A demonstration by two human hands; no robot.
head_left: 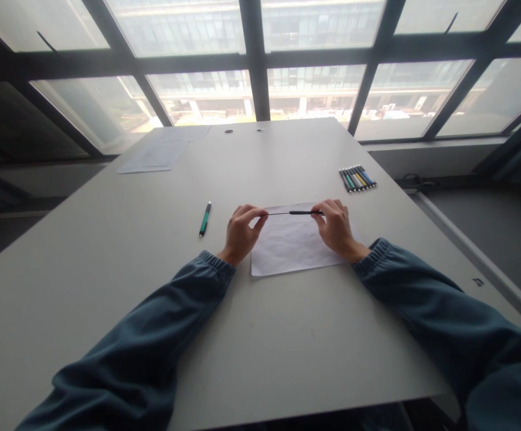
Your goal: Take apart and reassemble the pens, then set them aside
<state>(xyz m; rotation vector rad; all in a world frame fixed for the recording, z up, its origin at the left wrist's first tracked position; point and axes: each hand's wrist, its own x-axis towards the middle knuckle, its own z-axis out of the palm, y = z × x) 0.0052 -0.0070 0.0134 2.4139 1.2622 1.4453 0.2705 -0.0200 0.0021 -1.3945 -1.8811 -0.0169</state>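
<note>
The left hand [241, 230] has thumb and fingertips clamped on the nine o'clock end of a thin dark rod [279, 214]; the right hand [336, 229] pinches a slim black pen barrel [303, 212] at its three o'clock end. Rod and barrel lie in one line above a wrinkled white paper sheet [287, 254]; how deep the rod sits inside, I cannot tell. A sideways push could bend the rod, and a loose pinch could drop it towards six o'clock. A green-and-black pen [205, 220] lies at nine o'clock, a row of mixed-colour pens [358, 178] at two o'clock
</note>
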